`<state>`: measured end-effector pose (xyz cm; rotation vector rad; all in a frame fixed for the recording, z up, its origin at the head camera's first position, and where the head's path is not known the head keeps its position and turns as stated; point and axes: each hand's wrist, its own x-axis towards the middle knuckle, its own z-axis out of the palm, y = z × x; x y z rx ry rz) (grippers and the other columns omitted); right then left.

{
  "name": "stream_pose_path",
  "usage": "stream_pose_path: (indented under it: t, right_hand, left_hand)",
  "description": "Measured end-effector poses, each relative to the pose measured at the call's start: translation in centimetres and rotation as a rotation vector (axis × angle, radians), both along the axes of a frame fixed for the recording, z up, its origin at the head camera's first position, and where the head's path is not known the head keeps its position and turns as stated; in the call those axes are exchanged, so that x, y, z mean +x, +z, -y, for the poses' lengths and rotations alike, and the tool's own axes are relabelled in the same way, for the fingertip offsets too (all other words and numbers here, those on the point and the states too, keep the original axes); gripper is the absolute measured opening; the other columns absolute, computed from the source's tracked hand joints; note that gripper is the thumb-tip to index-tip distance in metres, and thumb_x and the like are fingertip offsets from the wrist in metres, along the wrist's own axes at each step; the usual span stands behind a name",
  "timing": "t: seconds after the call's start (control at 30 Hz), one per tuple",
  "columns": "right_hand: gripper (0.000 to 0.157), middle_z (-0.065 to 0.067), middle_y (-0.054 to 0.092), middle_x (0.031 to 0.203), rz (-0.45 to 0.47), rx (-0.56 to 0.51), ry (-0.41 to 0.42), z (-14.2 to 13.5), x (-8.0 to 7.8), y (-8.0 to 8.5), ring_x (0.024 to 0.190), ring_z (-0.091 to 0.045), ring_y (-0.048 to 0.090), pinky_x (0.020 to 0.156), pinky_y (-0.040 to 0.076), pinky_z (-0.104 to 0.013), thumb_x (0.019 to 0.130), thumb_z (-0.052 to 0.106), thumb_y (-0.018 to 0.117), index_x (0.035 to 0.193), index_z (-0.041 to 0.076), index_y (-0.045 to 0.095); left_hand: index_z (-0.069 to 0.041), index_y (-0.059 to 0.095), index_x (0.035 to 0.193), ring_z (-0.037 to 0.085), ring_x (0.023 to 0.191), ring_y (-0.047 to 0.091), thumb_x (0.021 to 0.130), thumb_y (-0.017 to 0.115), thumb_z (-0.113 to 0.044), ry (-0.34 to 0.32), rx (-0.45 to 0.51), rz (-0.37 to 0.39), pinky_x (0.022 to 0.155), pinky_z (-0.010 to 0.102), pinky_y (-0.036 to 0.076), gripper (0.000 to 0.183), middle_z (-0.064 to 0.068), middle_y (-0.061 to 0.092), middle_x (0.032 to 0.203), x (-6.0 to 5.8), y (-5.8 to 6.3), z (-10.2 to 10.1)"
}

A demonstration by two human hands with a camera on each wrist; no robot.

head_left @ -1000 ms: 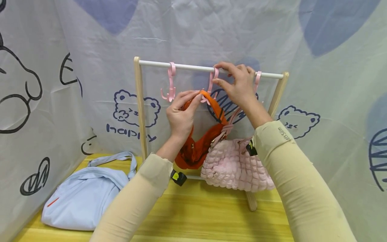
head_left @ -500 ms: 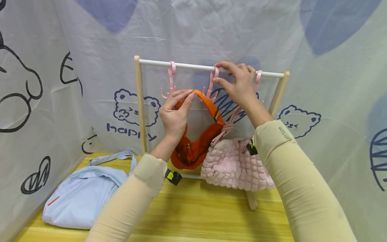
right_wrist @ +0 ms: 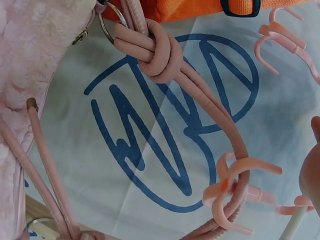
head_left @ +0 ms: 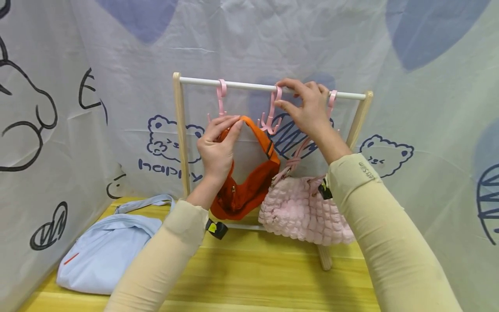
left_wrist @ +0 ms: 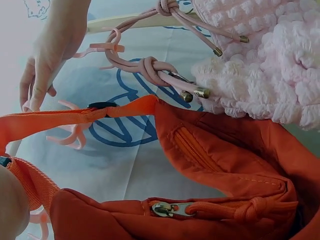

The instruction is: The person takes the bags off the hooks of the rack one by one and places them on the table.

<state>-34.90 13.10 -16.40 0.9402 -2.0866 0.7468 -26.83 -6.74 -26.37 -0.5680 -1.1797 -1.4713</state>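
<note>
My left hand (head_left: pixel 216 149) pinches the orange strap (head_left: pixel 258 132) of a small orange-red sling bag (head_left: pixel 243 197), fingertips and thumb at the top of the loop. The bag hangs below, its zip pull (left_wrist: pixel 172 209) showing in the left wrist view. It hangs left of the middle pink hook (head_left: pixel 270 115), whose prongs are bare. My right hand (head_left: pixel 309 108) grips the top of that hook at the white rail (head_left: pixel 249 86), index finger above and thumb below. A puffy pink handbag (head_left: pixel 304 212) hangs by its knotted handle (right_wrist: pixel 167 55) from the right-hand hook (right_wrist: pixel 230 187).
Another pink hook (head_left: pixel 221 93) hangs at the rail's left, partly behind my left hand. Wooden posts (head_left: pixel 179 130) hold the rail. A light blue bag (head_left: pixel 105 255) lies at the left of the wooden tabletop (head_left: pixel 249 273). A printed cloth (head_left: pixel 241 39) backs everything.
My left hand has moved left with the orange strap, drawing it away from the middle hook's prongs. The sling bag has swung left with it. My right hand stays on the hook.
</note>
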Motion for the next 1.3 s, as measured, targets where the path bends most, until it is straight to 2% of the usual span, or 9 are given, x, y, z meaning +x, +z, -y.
stream_pose_path:
  t: [0.23, 0.57, 0.7, 0.83, 0.97, 1.17, 1.3]
  right_hand:
    - [0.046, -0.010, 0.068, 0.122, -0.022, 0.036, -0.007, -0.1, 0.1, 0.0, 0.107, -0.032, 0.051, 0.115, 0.020, -0.047, 0.096, 0.035, 0.075, 0.139, 0.021, 0.064]
    - [0.046, -0.009, 0.068, 0.123, -0.015, 0.062, -0.022, -0.3, 0.3, 0.3, 0.110, -0.032, 0.052, 0.117, 0.019, -0.047, 0.098, 0.036, 0.073, 0.141, 0.021, 0.063]
    - [0.047, -0.004, 0.068, 0.135, -0.029, 0.064, -0.025, -0.3, 0.5, 0.3, 0.120, -0.031, 0.052, 0.118, 0.018, -0.046, 0.098, 0.036, 0.074, 0.141, 0.021, 0.064]
    - [0.050, 0.002, 0.059, 0.151, -0.059, 0.067, -0.019, -0.2, 0.6, 0.2, 0.138, -0.027, 0.046, 0.121, 0.017, -0.045, 0.099, 0.036, 0.073, 0.145, 0.022, 0.062]
    - [0.052, 0.002, 0.051, 0.158, -0.090, 0.004, 0.030, -0.4, 0.9, -0.3, 0.146, -0.023, 0.041, 0.123, 0.015, -0.042, 0.099, 0.032, 0.074, 0.147, 0.017, 0.060]
    - [0.050, -0.002, 0.055, 0.155, -0.158, -0.156, 0.180, -0.9, 1.9, -1.9, 0.145, -0.020, 0.044, 0.124, 0.022, -0.038, 0.097, 0.022, 0.075, 0.144, 0.010, 0.062]
    - [0.049, 0.000, 0.054, 0.155, -0.131, -0.212, 0.260, -1.4, 3.2, -3.4, 0.145, -0.016, 0.044, 0.123, 0.028, -0.033, 0.098, 0.015, 0.074, 0.145, 0.009, 0.060]
  left_hand:
    - [0.010, 0.078, 0.103, 0.029, 0.111, 0.067, 0.089, 0.079, 0.004, 0.006, -0.013, -0.026, 0.090, 0.028, 0.059, 0.015, 0.004, 0.075, 0.104, 0.5, 0.1, 0.5]
    - [0.010, 0.078, 0.103, 0.024, 0.103, 0.069, 0.087, 0.079, 0.007, 0.015, 0.009, -0.035, 0.087, 0.028, 0.060, 0.016, -0.001, 0.075, 0.102, 1.2, 0.4, 1.5]
    - [0.010, 0.078, 0.105, 0.025, 0.104, 0.069, 0.088, 0.080, 0.005, 0.008, 0.008, -0.013, 0.086, 0.028, 0.061, 0.018, 0.001, 0.074, 0.104, 1.7, 0.3, 2.0]
    - [0.008, 0.078, 0.107, 0.027, 0.106, 0.069, 0.090, 0.079, 0.002, 0.025, 0.008, 0.010, 0.089, 0.030, 0.060, 0.018, 0.003, 0.075, 0.106, 2.1, 0.3, 2.5]
    - [0.007, 0.078, 0.107, 0.027, 0.106, 0.068, 0.089, 0.080, 0.001, 0.037, 0.014, 0.025, 0.088, 0.030, 0.061, 0.019, 0.003, 0.075, 0.105, 2.5, 0.3, 3.0]
    - [0.012, 0.076, 0.106, 0.021, 0.099, 0.070, 0.088, 0.080, 0.005, 0.005, 0.037, 0.030, 0.080, 0.027, 0.062, 0.019, -0.001, 0.074, 0.104, 3.3, 0.0, 3.3]
    - [0.012, 0.076, 0.106, 0.020, 0.098, 0.070, 0.088, 0.080, 0.006, -0.006, 0.035, 0.034, 0.078, 0.025, 0.062, 0.019, -0.002, 0.073, 0.103, 3.8, -0.3, 3.5]
